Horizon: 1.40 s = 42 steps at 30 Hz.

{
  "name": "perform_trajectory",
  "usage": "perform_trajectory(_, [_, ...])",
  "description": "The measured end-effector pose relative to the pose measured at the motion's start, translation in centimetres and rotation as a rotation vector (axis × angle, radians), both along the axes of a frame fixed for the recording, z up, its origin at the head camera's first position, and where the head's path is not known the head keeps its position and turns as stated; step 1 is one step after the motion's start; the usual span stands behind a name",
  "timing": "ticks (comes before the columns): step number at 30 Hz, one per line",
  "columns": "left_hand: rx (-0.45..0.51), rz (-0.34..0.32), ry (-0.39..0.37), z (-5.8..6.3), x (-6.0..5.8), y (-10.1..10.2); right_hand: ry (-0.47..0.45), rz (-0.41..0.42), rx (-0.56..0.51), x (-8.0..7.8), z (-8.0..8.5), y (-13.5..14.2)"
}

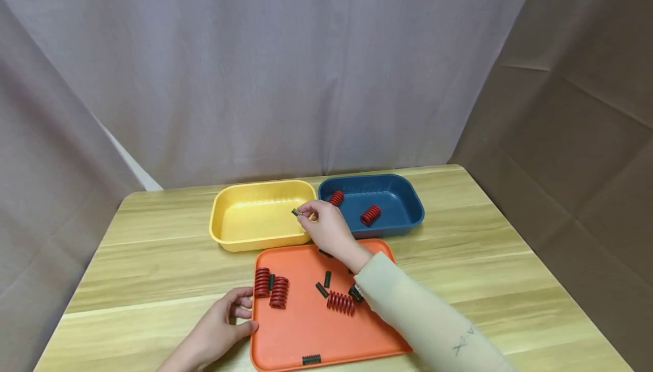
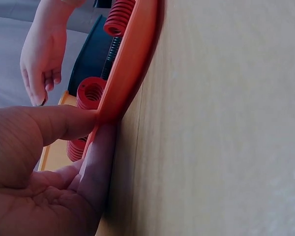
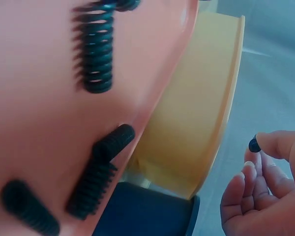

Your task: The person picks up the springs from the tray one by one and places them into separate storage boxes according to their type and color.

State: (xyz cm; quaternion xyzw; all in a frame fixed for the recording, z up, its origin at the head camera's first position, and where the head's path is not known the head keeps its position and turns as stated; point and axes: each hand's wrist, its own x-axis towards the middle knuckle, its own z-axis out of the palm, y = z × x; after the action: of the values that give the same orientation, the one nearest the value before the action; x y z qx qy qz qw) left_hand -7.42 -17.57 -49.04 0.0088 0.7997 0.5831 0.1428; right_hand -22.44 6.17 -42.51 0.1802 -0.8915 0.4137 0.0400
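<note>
My right hand (image 1: pixel 329 231) pinches a small dark green spring (image 1: pixel 296 212) between thumb and fingertips, above the right part of the yellow bin (image 1: pixel 262 243). The right wrist view shows only the end of that spring (image 3: pixel 254 144). My left hand (image 1: pixel 219 324) grips the left rim of the orange tray (image 1: pixel 301 332), thumb on one side and a finger on the other, as the left wrist view shows. Large red springs (image 1: pixel 279 292) and small dark springs (image 1: pixel 327 278) lie on the tray. My right forearm hides part of the tray's right side.
Directly right of the yellow bin is a blue bin (image 1: pixel 393 229) with red springs (image 1: pixel 370 215) inside. Both bins stand behind the tray on a wooden table (image 1: pixel 479 258). Grey curtains (image 1: pixel 245 77) hang behind and beside the table.
</note>
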Motion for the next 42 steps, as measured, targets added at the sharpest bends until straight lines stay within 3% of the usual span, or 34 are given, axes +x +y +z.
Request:
perform_trajectory(11, [0.024, 0.01, -0.012, 0.0, -0.2, 0.3, -0.032, -0.033, 0.029, -1.4, -0.3, -1.4])
perform_trajectory(23, [0.024, 0.016, -0.028, -0.2, -0.6, 0.6, -0.066, -0.05, 0.035, -2.1, -0.8, -1.0])
perform_trajectory(35, [0.017, 0.03, -0.034, 0.0, -0.5, 0.5, -0.044, 0.067, 0.007, -1.0, 0.3, 0.2])
perform_trajectory(42, [0.012, 0.042, -0.016, 0.2, -0.2, 0.3, -0.132, 0.131, -0.06, 0.6, 1.6, 2.7])
